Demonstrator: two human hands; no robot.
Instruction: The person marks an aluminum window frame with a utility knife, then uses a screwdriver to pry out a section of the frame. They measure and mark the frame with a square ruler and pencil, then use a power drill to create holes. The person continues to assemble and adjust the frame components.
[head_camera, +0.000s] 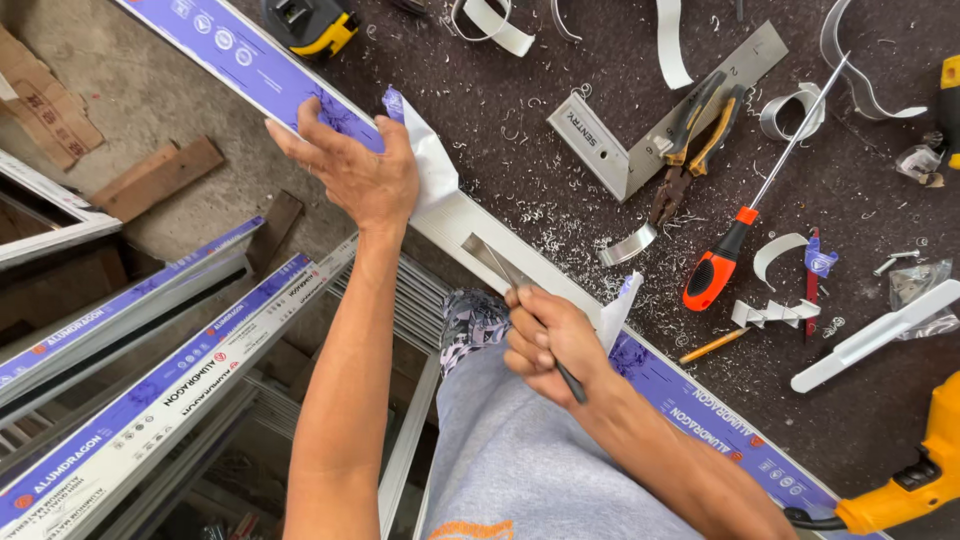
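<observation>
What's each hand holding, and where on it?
Right hand holds a flat metal blade tool by its handle end, blade on the bare strip. Left hand presses the aluminium profile at its film-covered top, no closed grip.

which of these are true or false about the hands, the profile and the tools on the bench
1. The left hand presses on the aluminium profile with blue film. True.
2. The right hand holds a hammer. False: it grips a flat metal chisel, its tip on the bare strip of the profile.
3. The orange-handled screwdriver lies untouched on the dark bench. True.
4. The pliers are in the left hand. False: they lie on the metal square.
5. The film is peeled back between the hands. True.
6. The bench shows no metal shavings. False: shavings are scattered over it.
</observation>
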